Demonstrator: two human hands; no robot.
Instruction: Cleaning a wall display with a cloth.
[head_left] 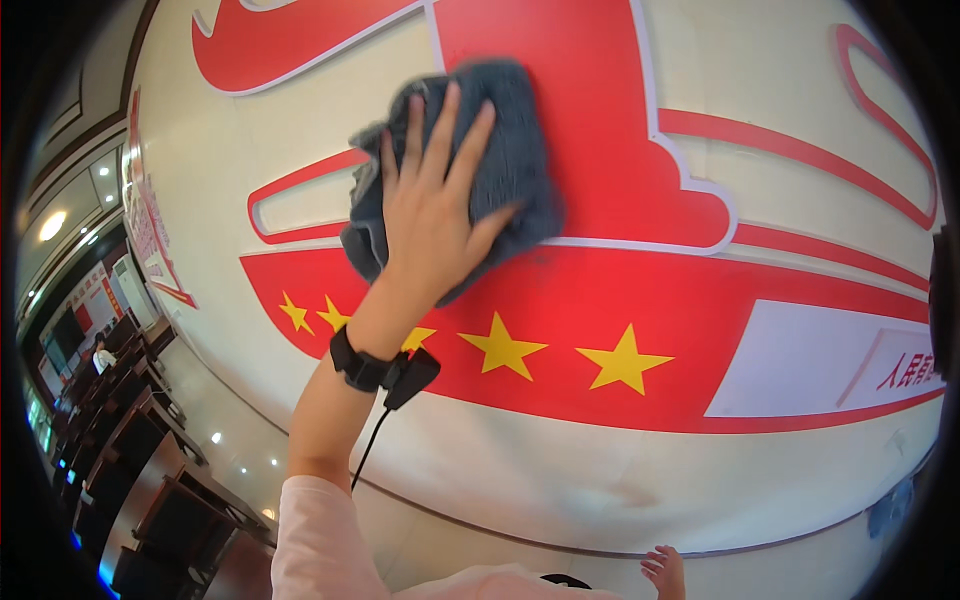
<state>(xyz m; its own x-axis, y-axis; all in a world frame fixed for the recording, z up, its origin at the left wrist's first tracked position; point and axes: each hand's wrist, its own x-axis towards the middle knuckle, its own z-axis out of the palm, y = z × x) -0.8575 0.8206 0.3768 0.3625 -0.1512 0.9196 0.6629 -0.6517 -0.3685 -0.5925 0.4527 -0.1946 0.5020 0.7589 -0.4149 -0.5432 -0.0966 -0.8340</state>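
A thick dark grey cloth (515, 140) lies bunched against the upright wall panel. My left hand (430, 215) holds it there under a flat palm, fingers spread over it and thumb out to the right. Beneath the cloth are parts of a red raised shape (590, 130) with a white edge and the red band (560, 290). A black strap with a small box (385, 370) is around my left wrist, and a cable hangs from it. Low in the view, my right hand (662, 570) is away from the wall, its fingers loosely bent and slightly apart, with nothing visible in them.
Several yellow stars (625, 358) run along the red band, beside a white panel (790, 355) with red lettering. Pale floor (240, 400) borders the wall. To the left stand rows of dark desks and chairs (180, 510), with a person (103, 355) seated farther back.
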